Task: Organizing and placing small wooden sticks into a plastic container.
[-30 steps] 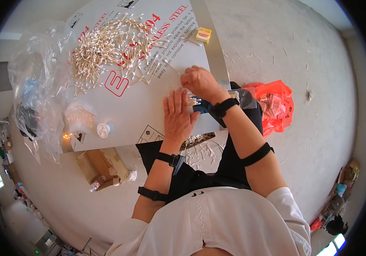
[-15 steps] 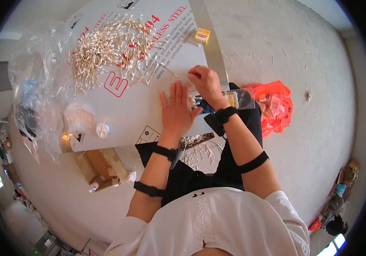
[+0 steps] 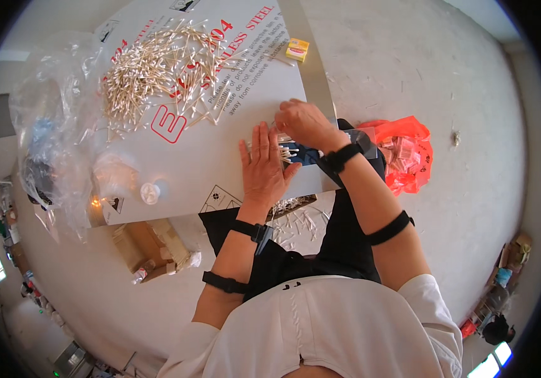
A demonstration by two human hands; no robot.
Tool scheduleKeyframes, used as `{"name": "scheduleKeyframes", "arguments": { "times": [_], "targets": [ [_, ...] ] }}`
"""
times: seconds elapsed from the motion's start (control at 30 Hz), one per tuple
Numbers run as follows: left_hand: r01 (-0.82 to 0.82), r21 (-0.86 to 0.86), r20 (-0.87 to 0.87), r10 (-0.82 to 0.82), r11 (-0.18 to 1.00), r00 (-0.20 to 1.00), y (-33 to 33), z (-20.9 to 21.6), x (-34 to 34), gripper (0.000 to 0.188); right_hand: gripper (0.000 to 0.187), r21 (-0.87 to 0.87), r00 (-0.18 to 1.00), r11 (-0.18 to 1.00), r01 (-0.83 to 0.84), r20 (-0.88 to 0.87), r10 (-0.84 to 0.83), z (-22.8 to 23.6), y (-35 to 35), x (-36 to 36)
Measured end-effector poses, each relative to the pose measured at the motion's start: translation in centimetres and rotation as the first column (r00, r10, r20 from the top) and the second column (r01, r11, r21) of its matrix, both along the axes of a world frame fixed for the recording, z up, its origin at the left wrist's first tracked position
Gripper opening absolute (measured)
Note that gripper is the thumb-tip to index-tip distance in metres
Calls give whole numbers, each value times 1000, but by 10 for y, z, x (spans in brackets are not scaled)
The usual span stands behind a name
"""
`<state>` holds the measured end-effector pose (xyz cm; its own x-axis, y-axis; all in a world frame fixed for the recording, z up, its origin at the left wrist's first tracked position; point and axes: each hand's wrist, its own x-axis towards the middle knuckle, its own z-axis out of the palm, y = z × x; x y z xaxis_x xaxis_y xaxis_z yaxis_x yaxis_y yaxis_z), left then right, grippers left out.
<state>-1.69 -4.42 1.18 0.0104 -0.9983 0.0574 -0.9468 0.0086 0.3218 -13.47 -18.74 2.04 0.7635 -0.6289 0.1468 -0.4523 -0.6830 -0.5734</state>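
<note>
- Between the hands, in the head view: some cotton swabs (image 3: 289, 152), just beside the left hand (image 3: 262, 165), flat and unclenched.
- Ahead-right of those, the right hand (image 3: 308, 125) curls (around what, I cannot tell).
- Forward-left of both: a swab heap (image 3: 137, 85).

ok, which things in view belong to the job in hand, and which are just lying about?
In the job, by the look of it:
- left hand, flat, cotton swabs beside it
- right hand, fingers curled; grip unclear
- swab pile on the table

Likely lying about:
- clear plastic bag
- cardboard box on the floor
- plastic bottle in that box
</note>
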Motion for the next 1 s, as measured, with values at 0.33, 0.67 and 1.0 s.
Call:
{"name": "scheduleKeyframes", "arguments": {
  "times": [0.33, 0.67, 1.0],
  "targets": [
    [34, 22, 0, -34, 999, 999, 8, 7, -7, 87, 9, 455, 721, 799, 392, 387, -574, 0, 57, -15],
    [5, 98, 72, -12, 995, 997, 3, 7, -14, 78, 29, 530, 570, 761, 374, 516, -640, -11, 97, -6],
    [-116, -143, -169, 91, 983, 981, -2, -11, 6, 69, 30, 579, 500, 730, 362, 541, -677, -13, 95, 3]
  ]
}}
